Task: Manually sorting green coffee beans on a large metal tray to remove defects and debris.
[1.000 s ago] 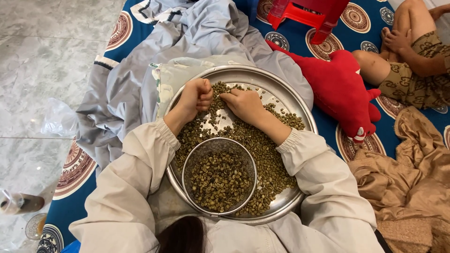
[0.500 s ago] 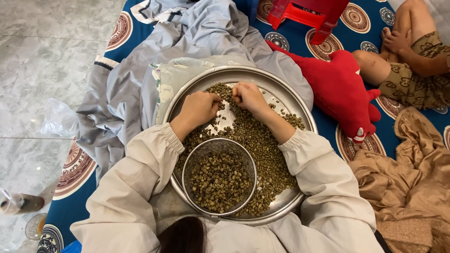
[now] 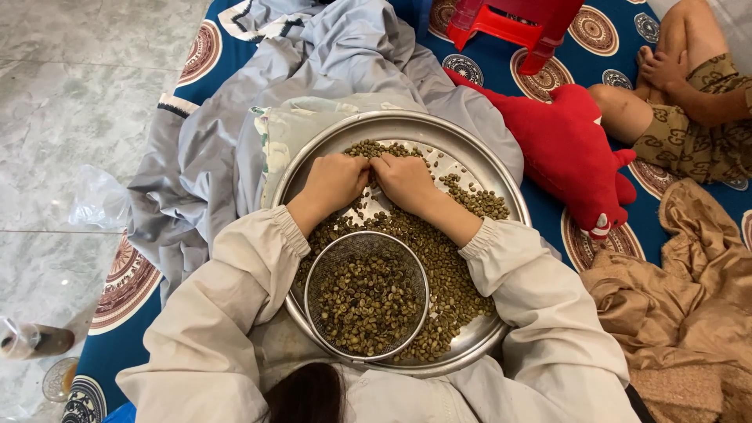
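A round metal tray (image 3: 501,168) rests on my lap, spread with small green beans (image 3: 458,274). On its near side sits a round wire-mesh sieve (image 3: 365,296), partly filled with the same beans. My left hand (image 3: 333,184) and my right hand (image 3: 403,182) lie palm down side by side at the tray's middle, knuckles touching. Their fingers curl down into the beans at the far edge of the pile, hiding the fingertips. Cream sleeves cover both of my arms.
A grey blanket (image 3: 337,63) lies bunched beyond the tray on a blue patterned mat (image 3: 117,345). A red plush toy (image 3: 572,149), a red plastic stool (image 3: 517,23) and another person's legs (image 3: 681,102) are to the right, with tan cloth (image 3: 681,298) nearer. A bottle (image 3: 35,341) stands on the marble floor, left.
My hands were apart, the left one raised in a fist and the right one farther up the tray. Both have come together at the tray's middle and pressed down onto the beans.
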